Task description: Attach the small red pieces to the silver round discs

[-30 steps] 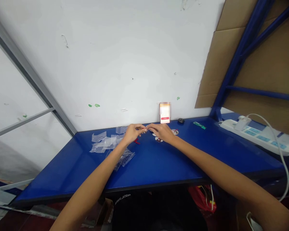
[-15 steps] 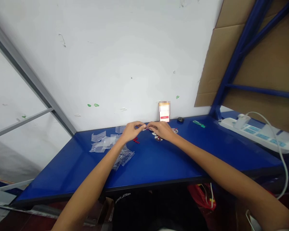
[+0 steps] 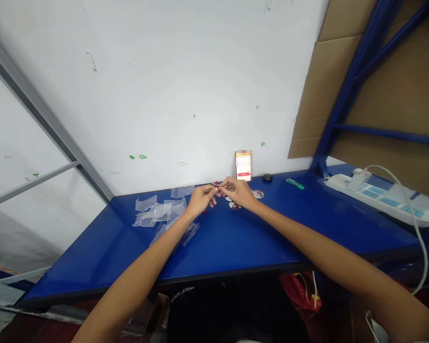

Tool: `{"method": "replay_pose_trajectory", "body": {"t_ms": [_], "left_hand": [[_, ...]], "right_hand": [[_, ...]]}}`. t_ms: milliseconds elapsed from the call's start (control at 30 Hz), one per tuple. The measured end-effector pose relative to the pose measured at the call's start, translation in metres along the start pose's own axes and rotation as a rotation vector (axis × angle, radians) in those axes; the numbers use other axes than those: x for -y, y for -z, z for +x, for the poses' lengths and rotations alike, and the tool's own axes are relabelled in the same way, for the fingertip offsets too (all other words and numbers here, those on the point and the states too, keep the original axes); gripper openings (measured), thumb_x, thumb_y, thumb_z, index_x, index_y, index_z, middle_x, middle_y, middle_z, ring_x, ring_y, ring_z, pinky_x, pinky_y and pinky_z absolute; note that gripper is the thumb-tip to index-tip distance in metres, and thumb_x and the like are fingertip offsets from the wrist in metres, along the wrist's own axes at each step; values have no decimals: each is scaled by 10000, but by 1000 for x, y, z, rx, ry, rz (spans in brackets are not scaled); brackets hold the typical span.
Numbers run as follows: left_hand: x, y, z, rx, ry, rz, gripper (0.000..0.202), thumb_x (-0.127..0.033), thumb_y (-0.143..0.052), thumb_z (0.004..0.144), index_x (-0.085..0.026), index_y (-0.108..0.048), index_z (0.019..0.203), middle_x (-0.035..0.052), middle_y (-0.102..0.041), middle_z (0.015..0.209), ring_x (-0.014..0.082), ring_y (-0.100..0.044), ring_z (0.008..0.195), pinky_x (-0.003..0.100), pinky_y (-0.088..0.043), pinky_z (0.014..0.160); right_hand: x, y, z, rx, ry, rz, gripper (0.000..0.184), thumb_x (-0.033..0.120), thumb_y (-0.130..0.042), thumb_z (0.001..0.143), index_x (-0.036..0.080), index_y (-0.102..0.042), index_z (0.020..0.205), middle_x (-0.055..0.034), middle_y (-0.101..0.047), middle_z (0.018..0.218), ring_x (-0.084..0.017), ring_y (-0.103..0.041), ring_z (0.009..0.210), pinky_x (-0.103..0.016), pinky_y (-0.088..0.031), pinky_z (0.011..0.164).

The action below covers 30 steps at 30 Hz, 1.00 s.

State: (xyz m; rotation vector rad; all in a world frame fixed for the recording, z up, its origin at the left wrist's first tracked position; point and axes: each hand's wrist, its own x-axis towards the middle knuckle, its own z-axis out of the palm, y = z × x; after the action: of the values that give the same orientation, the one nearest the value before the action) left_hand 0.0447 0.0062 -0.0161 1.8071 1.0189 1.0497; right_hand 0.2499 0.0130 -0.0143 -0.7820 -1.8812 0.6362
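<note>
The left hand (image 3: 199, 200) and the right hand (image 3: 238, 190) meet fingertip to fingertip over the back of the blue table (image 3: 236, 243), close to the white wall (image 3: 186, 85). Both sets of fingers are drawn narrow, pinching a small red part (image 3: 217, 183) between them just above the tabletop. It is too small for its shape to be made out. Judging by how things lie, the work looks to be in its middle. One part is in hand, while a few round discs (image 3: 235, 206) lie loose just beside the right hand. A heap of clear plastic bags (image 3: 157, 212) lies to the left, partly under the left forearm. Whether any bag holds something cannot be told. A small card (image 3: 243, 166) leans on the wall right behind the hands, with a black button-like object (image 3: 268, 177) and a green strip (image 3: 295, 184) further right along the wall. The white power strip (image 3: 379, 197) and its cable (image 3: 416, 228) sit well apart at the far right, under the blue shelf frame (image 3: 353, 81) backed with cardboard (image 3: 400, 95). The wall closes in the room behind the hands. The wide bare stretch of table between the hands and the near edge is open, and so is the span on the right toward the power strip.
</note>
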Motion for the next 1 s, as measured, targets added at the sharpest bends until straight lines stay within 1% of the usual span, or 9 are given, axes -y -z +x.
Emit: {"method": "replay_pose_trajectory", "body": {"t_ms": [100,233,300,400,567,667,800,900,1000], "left_hand": [[-4,1,0,11,38,-18,325,-455,-628,932,-151,-742,931,94,-773,910,145,-655,612,251,-535,538],[-15,9,-3,156,45,160,262,-344,-579,908,-162,-753,836,55,-744,759,136,-616,563,244,-495,542],[-18,15,-3,174,7,295,281,-375,-579,921,-177,-760,838,40,-750,758,140,-619,574,253,-482,569],[-16,28,-1,92,-71,551,364,-483,-600,940,-199,-758,777,26,-744,720,159,-625,604,275,-455,616],[-7,53,7,-100,-75,800,363,-447,-541,974,-217,-788,839,35,-750,732,202,-658,679,305,-428,667],[-5,60,8,-156,-74,879,343,-408,-532,970,-216,-791,850,41,-751,742,217,-670,710,314,-402,663],[-4,60,8,-148,-71,912,346,-411,-526,973,-218,-786,850,44,-749,743,222,-674,722,317,-379,649],[-4,58,8,-139,-68,918,352,-418,-524,975,-217,-785,852,49,-749,742,222,-669,715,315,-378,651],[-3,59,8,-145,-73,922,351,-425,-530,973,-217,-790,860,58,-751,754,226,-663,709,314,-378,650]], "right_hand": [[4,5,1,28,22,4,138,348,-678,953,214,-709,969,-30,-785,806,-194,-763,744,-310,-599,719],[4,6,3,-23,-9,-111,140,345,-685,941,210,-697,907,-16,-769,752,-178,-732,686,-289,-557,673],[2,9,5,-26,-37,-150,145,339,-672,946,206,-695,894,-14,-765,736,-170,-715,663,-280,-534,655],[-3,27,10,-9,-73,-222,153,341,-677,937,196,-718,907,-28,-769,756,-175,-709,688,-270,-501,643],[-7,78,16,286,-62,-448,139,324,-703,896,204,-767,921,-28,-767,782,-176,-678,713,-263,-439,641],[-5,95,16,480,-122,-571,159,355,-738,858,226,-794,934,-30,-769,821,-183,-659,722,-273,-398,628],[4,94,15,623,-231,-593,360,575,-752,852,232,-816,940,-51,-761,841,-205,-640,725,-302,-387,629],[10,82,12,500,-138,-620,472,655,-641,931,211,-800,920,-95,-758,940,-236,-653,828,-314,-420,677],[11,66,8,398,25,-633,411,596,-618,971,227,-788,1033,-105,-734,1076,-249,-662,947,-317,-465,757]]}}
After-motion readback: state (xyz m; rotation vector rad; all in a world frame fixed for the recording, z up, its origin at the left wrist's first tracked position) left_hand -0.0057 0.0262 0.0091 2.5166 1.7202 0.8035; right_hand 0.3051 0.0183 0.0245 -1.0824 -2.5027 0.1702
